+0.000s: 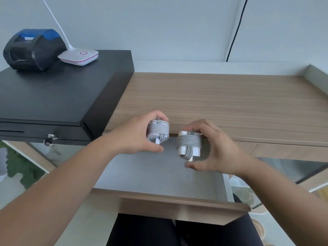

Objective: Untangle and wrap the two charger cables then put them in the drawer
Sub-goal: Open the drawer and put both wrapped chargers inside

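A: How many chargers were there, and where?

B: Two. The left hand (137, 137) had its fingers curled round the left charger (158, 133), a white brick bound in grey cable. The right hand (215, 153) held the right charger (189, 145), wrapped the same way, with fingers over the top and the thumb low beside it. Both bundles sat over the back of the open drawer (159, 176), just beside each other but apart.

A: Were they resting on the drawer floor?

B: I couldn't tell; the hands covered their undersides and far sides.

A: One drawer only?

B: One was open, grey inside, with a wooden front. Its back ran under the wooden desk (221, 96), so that part was hidden.

A: What else was there?

B: One black cash box (58, 96) on the left with a key in its lock, one black and blue printer (33, 48) on top of it, and one white lamp base (79, 56) with a pink ring; the lamp's neck was cut off at the top edge. One black cord (237, 31) hung down the wall
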`<action>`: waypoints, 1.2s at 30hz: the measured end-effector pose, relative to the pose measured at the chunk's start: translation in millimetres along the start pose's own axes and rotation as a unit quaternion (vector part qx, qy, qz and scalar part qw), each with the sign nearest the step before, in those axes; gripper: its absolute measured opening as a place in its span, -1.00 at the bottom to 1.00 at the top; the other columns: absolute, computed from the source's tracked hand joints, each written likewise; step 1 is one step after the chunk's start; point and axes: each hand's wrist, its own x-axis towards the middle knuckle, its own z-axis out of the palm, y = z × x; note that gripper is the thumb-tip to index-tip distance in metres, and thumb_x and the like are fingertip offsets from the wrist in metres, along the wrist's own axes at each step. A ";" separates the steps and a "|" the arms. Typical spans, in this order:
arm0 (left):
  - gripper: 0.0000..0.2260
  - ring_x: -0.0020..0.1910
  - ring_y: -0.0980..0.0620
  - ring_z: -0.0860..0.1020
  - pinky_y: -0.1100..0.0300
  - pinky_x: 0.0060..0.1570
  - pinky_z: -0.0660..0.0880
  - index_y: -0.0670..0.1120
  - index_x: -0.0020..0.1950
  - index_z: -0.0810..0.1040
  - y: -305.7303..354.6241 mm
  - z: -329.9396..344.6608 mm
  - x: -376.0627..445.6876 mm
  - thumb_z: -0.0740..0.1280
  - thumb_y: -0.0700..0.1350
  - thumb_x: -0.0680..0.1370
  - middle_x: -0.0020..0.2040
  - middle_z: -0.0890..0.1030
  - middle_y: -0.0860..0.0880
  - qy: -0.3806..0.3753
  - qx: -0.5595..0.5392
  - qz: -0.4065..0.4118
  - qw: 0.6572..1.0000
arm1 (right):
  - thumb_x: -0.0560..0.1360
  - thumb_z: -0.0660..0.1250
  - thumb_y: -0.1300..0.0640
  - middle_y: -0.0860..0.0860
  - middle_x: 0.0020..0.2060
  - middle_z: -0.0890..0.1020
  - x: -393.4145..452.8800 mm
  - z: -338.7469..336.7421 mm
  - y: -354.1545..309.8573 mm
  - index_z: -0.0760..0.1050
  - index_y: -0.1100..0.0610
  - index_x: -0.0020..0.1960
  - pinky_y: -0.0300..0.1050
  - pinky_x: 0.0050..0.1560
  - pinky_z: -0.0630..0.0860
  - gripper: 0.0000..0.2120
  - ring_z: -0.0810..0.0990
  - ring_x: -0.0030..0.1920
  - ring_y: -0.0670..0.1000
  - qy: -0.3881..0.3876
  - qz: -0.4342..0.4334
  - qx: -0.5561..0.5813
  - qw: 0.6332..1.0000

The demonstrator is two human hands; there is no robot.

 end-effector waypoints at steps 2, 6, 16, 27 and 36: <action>-0.43 -0.13 0.04 0.56 0.03 -0.12 0.59 0.30 0.13 0.40 6.7 15.9 -13.7 0.60 -0.01 0.26 -0.01 0.56 0.17 -0.044 0.004 0.019 0.999 | 0.16 0.64 -0.07 -0.09 0.14 0.48 -20.1 2.9 5.6 0.43 -0.02 0.26 -0.24 0.16 0.44 -0.27 0.49 0.18 -0.06 -0.034 0.017 -0.007 0.999; -0.44 -0.11 0.19 0.51 0.20 -0.11 0.54 0.28 0.11 0.41 3.8 51.1 -13.1 0.60 0.00 0.25 0.06 0.49 0.18 -0.122 0.029 0.030 0.992 | 0.15 0.60 -0.12 -0.13 0.11 0.43 -43.8 12.2 23.7 0.39 -0.09 0.26 -0.14 0.13 0.46 -0.25 0.47 0.11 -0.13 -0.110 0.096 -0.053 0.988; -0.41 -0.02 0.03 0.48 0.11 -0.09 0.52 0.19 0.12 0.34 -15.0 111.1 15.9 0.59 -0.03 0.25 0.07 0.43 0.07 -0.206 0.100 -0.006 0.973 | 0.21 0.30 -0.37 -0.12 0.07 0.57 -54.9 38.6 30.2 0.37 -0.12 0.22 -0.04 0.22 0.04 -0.36 0.38 0.23 0.02 -0.192 0.084 -0.315 0.926; -0.45 -0.08 -0.02 0.45 0.12 -0.21 0.38 0.04 0.15 0.27 -22.7 124.6 16.3 0.54 -0.10 0.33 0.12 0.42 -0.01 -0.254 0.164 0.011 0.953 | 0.24 0.28 -0.37 0.00 0.01 0.60 -50.5 41.7 32.3 0.33 0.03 0.18 0.05 0.25 0.08 -0.33 0.45 0.14 0.10 -0.270 0.078 -0.392 0.876; -0.25 0.10 -0.02 0.48 0.02 0.08 0.48 0.13 0.30 0.15 -21.6 118.3 12.1 0.56 0.10 0.31 0.25 0.43 0.00 -0.237 0.193 -0.001 0.952 | 0.28 0.31 -0.34 -0.03 0.05 0.60 -48.6 36.7 26.6 0.27 -0.02 0.25 0.03 0.30 0.09 -0.34 0.44 0.18 0.08 -0.295 0.105 -0.374 0.873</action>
